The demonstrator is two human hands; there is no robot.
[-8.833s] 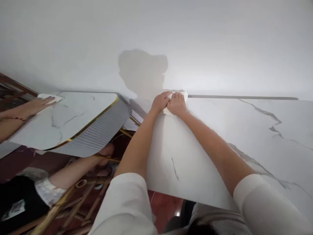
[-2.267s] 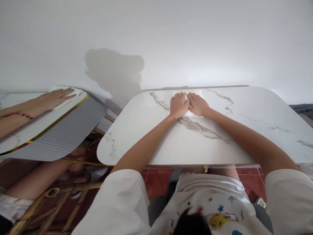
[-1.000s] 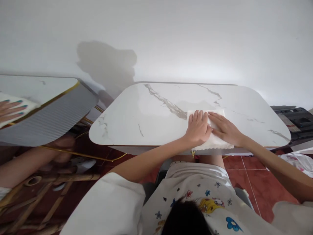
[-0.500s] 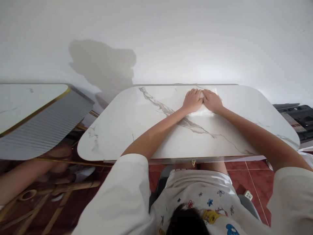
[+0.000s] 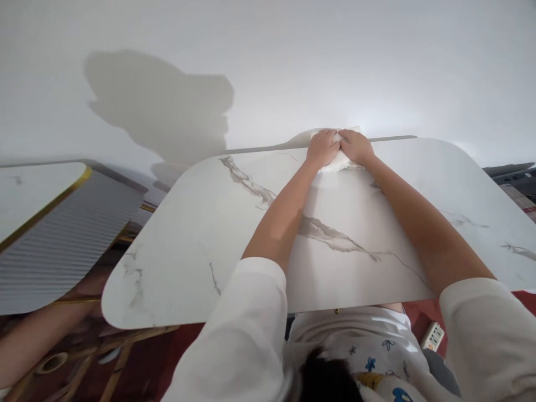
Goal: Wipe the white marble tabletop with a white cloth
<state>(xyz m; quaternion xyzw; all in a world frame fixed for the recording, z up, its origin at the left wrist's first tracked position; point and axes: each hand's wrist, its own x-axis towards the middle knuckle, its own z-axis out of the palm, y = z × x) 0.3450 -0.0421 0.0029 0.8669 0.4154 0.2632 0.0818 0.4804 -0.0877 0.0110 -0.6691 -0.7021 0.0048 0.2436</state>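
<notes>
My left hand and my right hand lie side by side, thumbs close together, pressing a thin white cloth against the tabletop. Both sets of fingers are bent over the cloth, which shows between the hands and below them; its far corner pokes out past my right fingers. Whether it is fabric or paper I cannot tell. Under it is a white marble-patterned tabletop with grey-brown veins and rounded corners. My hands are at its far edge, by the wall, with both arms stretched out.
A white wall stands right behind the table. At left is another marble-topped piece with gold trim and a ribbed grey side. Another person's limb shows below it. A power strip lies at lower right, near the red floor.
Both hands have slid the cloth away from me, from the tabletop's far part to its back edge. My body and view have leaned forward, and the shadow on the wall has grown.
</notes>
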